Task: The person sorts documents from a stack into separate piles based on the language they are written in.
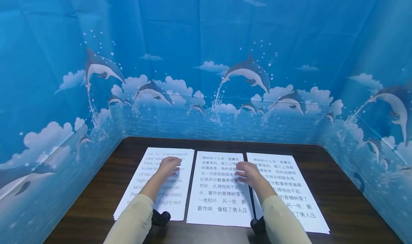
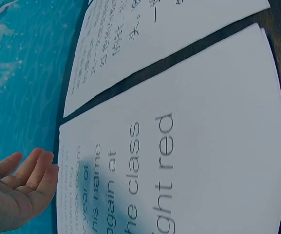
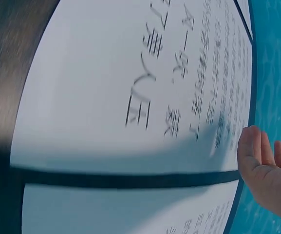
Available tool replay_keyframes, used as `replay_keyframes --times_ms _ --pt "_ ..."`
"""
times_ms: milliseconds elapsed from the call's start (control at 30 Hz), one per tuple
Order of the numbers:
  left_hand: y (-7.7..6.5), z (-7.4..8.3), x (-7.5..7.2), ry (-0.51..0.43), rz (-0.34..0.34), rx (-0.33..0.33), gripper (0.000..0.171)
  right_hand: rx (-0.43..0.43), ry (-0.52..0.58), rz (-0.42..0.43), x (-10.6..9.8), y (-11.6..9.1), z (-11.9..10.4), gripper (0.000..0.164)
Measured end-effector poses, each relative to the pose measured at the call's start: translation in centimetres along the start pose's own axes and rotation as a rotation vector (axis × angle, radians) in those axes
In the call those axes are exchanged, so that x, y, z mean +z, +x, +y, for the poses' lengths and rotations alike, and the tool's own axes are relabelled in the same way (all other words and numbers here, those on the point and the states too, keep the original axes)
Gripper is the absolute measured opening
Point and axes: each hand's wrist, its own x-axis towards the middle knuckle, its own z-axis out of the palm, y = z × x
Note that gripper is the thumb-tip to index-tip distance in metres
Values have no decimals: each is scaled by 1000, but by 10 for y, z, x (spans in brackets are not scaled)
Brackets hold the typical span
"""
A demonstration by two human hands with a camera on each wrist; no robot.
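Three stacks of printed paper lie side by side on a dark wooden table. The left stack (image 1: 175, 210) bears English text; the middle stack (image 1: 219, 219) and the right stack (image 1: 309, 224) bear Chinese text. Above the left stack hovers my left hand (image 1: 168, 168), its fingers loosely bent with nothing in them, as the left wrist view also shows. My right hand (image 1: 252, 174) is held over the gap between the middle and right stacks, holding nothing. In the right wrist view its fingers (image 3: 252, 141) are relaxed and apart from the paper.
The dark table (image 1: 80, 204) has a blue curtain (image 1: 199, 122) printed with dolphins round its back and sides. Narrow strips of tabletop separate the stacks. A black strap end (image 1: 161, 218) shows at the left wrist and another black strap end (image 1: 258, 225) at the right.
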Motion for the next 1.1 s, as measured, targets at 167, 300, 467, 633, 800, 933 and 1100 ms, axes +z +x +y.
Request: replay_keyframes --times_ms 167,300,467,633,800,933,1100 --pt "-17 14 7 -31 -51 4 43 3 -10 24 -11 2 1 44" --pt "-19 15 15 -38 -84 7 46 4 -9 27 -17 0 -1 47" --pt "-21 15 24 -49 -132 27 45 9 -11 46 -23 -2 -1 46" --pt "-22 14 31 -55 -157 10 45 13 -22 70 -28 -2 2 47" --pt "-24 12 36 -36 -180 8 46 22 -54 83 -34 -1 6 48" --pt "-25 11 38 -19 -197 9 49 37 -67 85 -39 2 9 47" --pt "-25 11 40 -10 -213 1 52 43 -88 87 -43 6 12 49"
